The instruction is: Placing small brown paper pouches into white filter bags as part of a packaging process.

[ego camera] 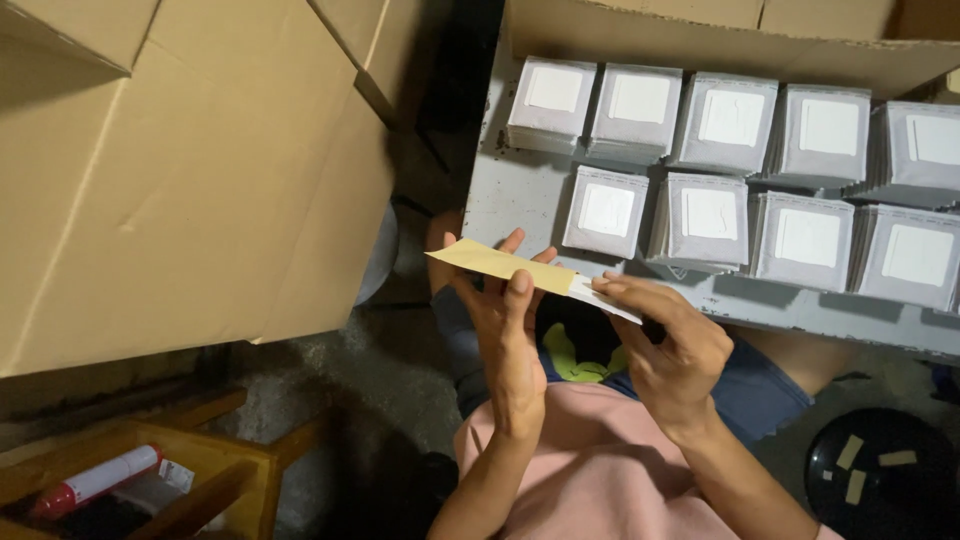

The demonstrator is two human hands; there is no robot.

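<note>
My left hand (505,325) holds a thin tan paper envelope (500,264) almost edge-on, fingers behind it and the thumb across its front. My right hand (670,345) pinches a white flat insert (603,298) that sticks out of the envelope's right end. Both hands are raised above my lap, in front of a grey table (520,190). Several stacks of square white-and-grey sachets (700,220) stand in two rows on that table, just beyond my hands.
A large cardboard box (190,170) fills the upper left. Another cardboard box wall (700,40) runs behind the sachet stacks. A wooden crate (190,470) at lower left holds a red-and-white tube (95,480). A dark round bin (880,475) with paper strips sits at lower right.
</note>
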